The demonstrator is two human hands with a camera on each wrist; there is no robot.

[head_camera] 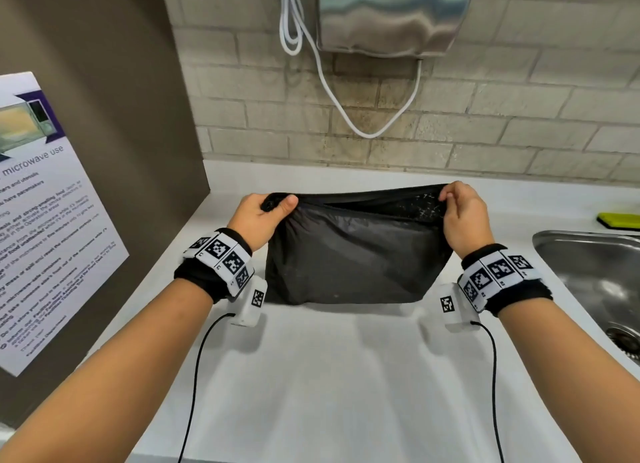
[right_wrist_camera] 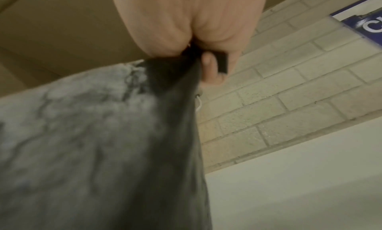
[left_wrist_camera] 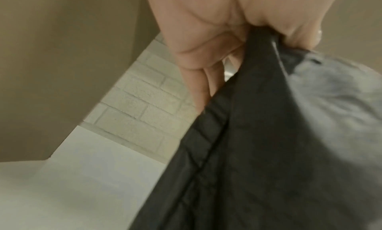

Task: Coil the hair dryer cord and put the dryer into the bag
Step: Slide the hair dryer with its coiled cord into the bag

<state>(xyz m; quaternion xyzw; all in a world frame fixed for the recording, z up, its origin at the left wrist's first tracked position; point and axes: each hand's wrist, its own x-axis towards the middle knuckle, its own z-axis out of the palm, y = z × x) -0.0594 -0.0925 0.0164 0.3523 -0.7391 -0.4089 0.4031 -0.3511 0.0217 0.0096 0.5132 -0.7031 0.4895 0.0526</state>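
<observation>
A black fabric bag (head_camera: 353, 254) stands on the white counter (head_camera: 329, 376), its top edge stretched between both hands. My left hand (head_camera: 266, 209) grips the bag's top left corner; in the left wrist view the fingers (left_wrist_camera: 206, 62) curl round the dark fabric (left_wrist_camera: 258, 135). My right hand (head_camera: 457, 202) pinches the top right corner, and the right wrist view shows the fingers (right_wrist_camera: 212, 66) clamped on the fabric (right_wrist_camera: 144, 135). The bag bulges and its mouth gapes slightly along the top. No hair dryer or dryer cord shows anywhere.
A steel sink (head_camera: 595, 282) lies to the right, with a yellow-green sponge (head_camera: 620, 220) behind it. A metal wall unit (head_camera: 391, 12) with a hanging white cable (head_camera: 346, 109) is above the brick wall. A microwave notice (head_camera: 45, 227) hangs on the brown panel at left.
</observation>
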